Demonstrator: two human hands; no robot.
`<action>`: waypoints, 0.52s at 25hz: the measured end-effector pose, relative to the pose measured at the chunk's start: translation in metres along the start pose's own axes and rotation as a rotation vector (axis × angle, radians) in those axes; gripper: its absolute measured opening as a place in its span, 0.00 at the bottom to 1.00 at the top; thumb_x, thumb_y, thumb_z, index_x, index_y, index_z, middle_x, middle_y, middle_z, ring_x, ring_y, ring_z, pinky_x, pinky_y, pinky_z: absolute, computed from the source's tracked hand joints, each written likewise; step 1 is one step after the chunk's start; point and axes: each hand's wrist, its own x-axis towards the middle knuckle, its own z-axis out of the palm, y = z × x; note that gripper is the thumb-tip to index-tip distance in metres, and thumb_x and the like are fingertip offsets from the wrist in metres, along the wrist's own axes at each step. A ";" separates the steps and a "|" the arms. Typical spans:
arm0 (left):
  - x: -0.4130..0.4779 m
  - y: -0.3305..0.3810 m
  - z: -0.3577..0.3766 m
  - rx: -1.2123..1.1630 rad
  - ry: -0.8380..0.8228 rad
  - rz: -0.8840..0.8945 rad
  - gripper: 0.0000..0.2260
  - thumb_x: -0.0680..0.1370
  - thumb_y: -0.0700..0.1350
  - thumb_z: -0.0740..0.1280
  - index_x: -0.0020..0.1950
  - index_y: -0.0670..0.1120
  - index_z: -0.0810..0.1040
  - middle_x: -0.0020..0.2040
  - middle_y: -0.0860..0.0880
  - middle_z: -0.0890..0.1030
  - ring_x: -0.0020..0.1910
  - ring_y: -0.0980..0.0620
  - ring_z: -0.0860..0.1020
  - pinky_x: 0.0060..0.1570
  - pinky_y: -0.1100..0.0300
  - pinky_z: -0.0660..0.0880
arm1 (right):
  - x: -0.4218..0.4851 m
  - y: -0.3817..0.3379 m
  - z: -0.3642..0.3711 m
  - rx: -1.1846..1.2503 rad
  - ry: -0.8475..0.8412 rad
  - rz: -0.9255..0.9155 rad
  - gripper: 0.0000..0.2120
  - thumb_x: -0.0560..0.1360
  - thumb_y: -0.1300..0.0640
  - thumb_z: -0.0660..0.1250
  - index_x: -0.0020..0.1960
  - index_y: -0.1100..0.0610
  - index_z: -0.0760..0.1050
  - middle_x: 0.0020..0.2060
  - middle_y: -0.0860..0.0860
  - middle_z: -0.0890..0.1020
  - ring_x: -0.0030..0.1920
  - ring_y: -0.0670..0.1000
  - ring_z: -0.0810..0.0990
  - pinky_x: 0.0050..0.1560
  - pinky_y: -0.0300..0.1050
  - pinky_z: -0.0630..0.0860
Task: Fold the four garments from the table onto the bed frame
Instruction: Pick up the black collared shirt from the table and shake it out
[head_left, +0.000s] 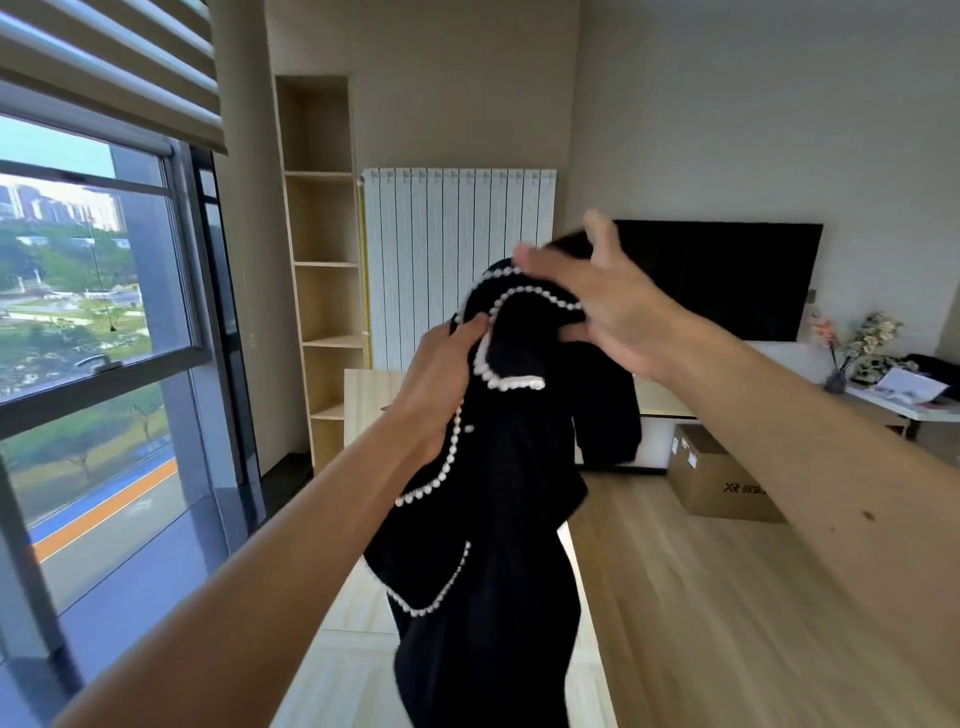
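Observation:
A black garment (498, 519) with white pearl-like trim along its collar and edges hangs in the air in front of me. My left hand (441, 374) pinches it near the collar, holding it up. My right hand (608, 306) is at the top of the collar with fingers spread and blurred by motion; its thumb lies against the cloth. The garment's lower part hangs down over the light wooden bed frame (358, 649) below.
A large window (88, 291) runs along the left. Ahead stand a tall wooden shelf (324, 270) and a white radiator (457, 260). On the right are a black TV (727, 275), a cardboard box (717, 483), and a white table (904, 405) with flowers and items.

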 end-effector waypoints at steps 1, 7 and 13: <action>0.003 0.010 0.006 0.004 -0.068 -0.015 0.15 0.84 0.52 0.61 0.55 0.44 0.84 0.48 0.44 0.88 0.50 0.45 0.86 0.53 0.50 0.81 | -0.002 0.009 -0.001 -0.112 -0.040 -0.004 0.55 0.61 0.41 0.82 0.78 0.45 0.54 0.66 0.50 0.76 0.62 0.53 0.79 0.61 0.55 0.78; 0.008 0.038 -0.013 0.611 -0.157 0.253 0.09 0.79 0.45 0.70 0.48 0.39 0.82 0.40 0.41 0.84 0.39 0.50 0.82 0.42 0.55 0.78 | -0.004 0.021 -0.035 0.024 0.098 -0.022 0.05 0.75 0.63 0.72 0.49 0.55 0.79 0.43 0.52 0.85 0.45 0.53 0.85 0.46 0.47 0.79; 0.004 0.031 -0.057 1.258 0.182 0.436 0.13 0.71 0.34 0.63 0.47 0.50 0.80 0.37 0.52 0.79 0.38 0.47 0.78 0.39 0.55 0.71 | -0.012 -0.016 -0.044 -0.259 0.241 -0.150 0.10 0.71 0.63 0.72 0.36 0.52 0.76 0.33 0.50 0.79 0.32 0.47 0.78 0.36 0.40 0.74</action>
